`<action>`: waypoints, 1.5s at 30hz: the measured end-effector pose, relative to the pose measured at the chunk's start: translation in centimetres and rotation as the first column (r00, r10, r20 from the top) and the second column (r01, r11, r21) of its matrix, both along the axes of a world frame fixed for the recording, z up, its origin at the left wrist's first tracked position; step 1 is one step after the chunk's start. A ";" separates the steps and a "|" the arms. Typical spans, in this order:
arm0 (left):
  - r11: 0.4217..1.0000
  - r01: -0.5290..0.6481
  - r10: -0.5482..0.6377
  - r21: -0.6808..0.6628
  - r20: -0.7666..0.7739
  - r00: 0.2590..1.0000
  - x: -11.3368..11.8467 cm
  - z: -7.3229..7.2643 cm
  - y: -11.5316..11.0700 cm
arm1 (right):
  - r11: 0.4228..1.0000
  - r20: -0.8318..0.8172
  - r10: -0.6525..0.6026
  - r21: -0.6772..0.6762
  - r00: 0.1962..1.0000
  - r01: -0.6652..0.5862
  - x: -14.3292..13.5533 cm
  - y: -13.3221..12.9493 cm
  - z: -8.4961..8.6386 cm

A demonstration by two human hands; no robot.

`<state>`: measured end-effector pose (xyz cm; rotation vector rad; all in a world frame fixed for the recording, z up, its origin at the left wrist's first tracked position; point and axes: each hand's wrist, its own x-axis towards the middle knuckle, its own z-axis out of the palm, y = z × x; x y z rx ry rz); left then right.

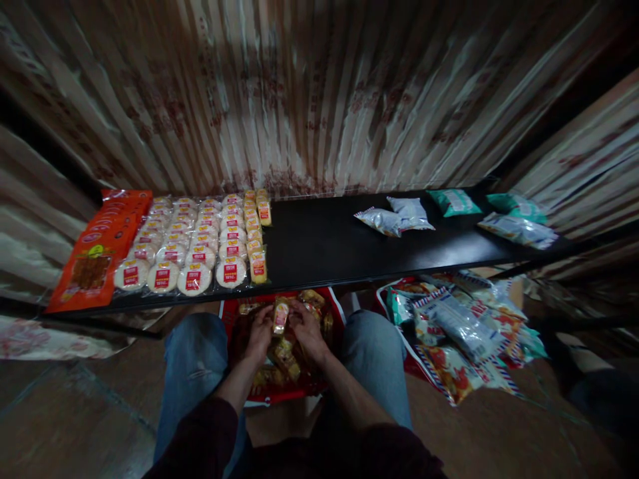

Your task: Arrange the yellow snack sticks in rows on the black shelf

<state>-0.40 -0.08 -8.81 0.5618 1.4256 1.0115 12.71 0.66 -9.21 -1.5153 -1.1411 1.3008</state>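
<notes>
A small yellow wrapped snack with a red-and-white label (pixel 280 318) is held upright between my two hands, above a red basket (pixel 337 307). My left hand (pixel 259 334) grips its left side with the fingers. My right hand (pixel 308 330) is closed in on its right side, its fingertips partly hidden. Below and around both hands, more yellow wrapped snacks (pixel 285 359) fill the basket. On the black shelf (pixel 314 243) just beyond, a column of similar yellow snacks (pixel 258 263) stands beside rows of round white wrapped crackers (pixel 194 278).
Orange packets (pixel 94 256) lie at the shelf's left end. Silver bags (pixel 410 213) and green bags (pixel 454 201) lie toward its right. Another basket (pixel 414 362), heaped with chip bags (pixel 462 326), stands on the floor to the right. A pleated curtain (pixel 309 100) hangs behind.
</notes>
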 end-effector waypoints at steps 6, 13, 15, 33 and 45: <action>1.000 0.011 -0.012 -0.009 -0.081 0.997 -0.1 -0.2 -0.2 | 1.000 0.020 -0.010 -0.012 1.000 0.010 0.0 -0.2 -0.2; 0.997 0.072 -0.066 0.038 -0.138 0.988 -0.2 0.5 -0.8 | 0.999 -0.007 -0.027 0.045 1.000 0.027 0.2 -0.6 1.1; 0.997 0.074 -0.066 0.039 -0.167 0.984 -0.1 0.8 -0.8 | 0.999 -0.073 -0.031 0.035 0.997 0.034 0.2 -0.8 1.4; 0.980 0.077 -0.052 0.184 -0.137 0.989 0.3 3.0 -1.7 | 0.996 -0.183 -0.085 0.015 0.980 0.089 -0.5 -2.2 2.4; 0.990 0.101 -0.091 0.101 -0.098 0.991 0.4 2.9 -1.4 | 0.996 -0.147 -0.091 0.007 0.985 0.093 -0.6 -2.0 2.9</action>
